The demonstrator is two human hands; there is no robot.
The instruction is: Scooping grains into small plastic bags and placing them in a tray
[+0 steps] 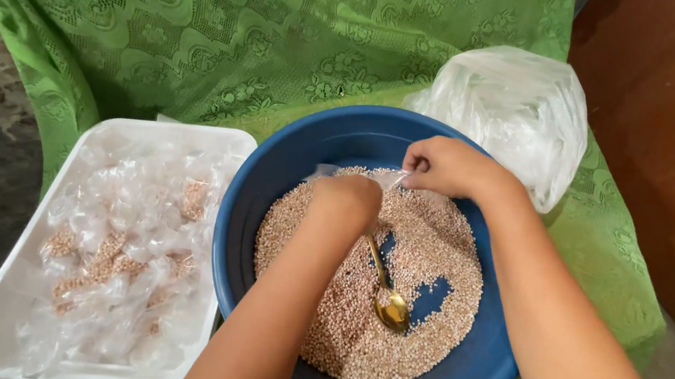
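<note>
A blue basin (pixel 272 174) holds a layer of small tan grains (pixel 423 249) with a golden spoon (pixel 390 304) lying in them. Over the grains, my left hand (pixel 344 203) and my right hand (pixel 448 166) both pinch a small clear plastic bag (pixel 389 178) between them. The bag's contents are hidden by my fingers. My left hand sits just above the spoon's handle.
To the left lies a white tray (pixel 0 296) filled with several small clear bags of grains (pixel 108 261). Behind the basin at the right rests a bundle of clear plastic bags (pixel 513 108). Everything stands on a green lace cloth (pixel 228 36). A brown wooden surface (pixel 668 141) is at right.
</note>
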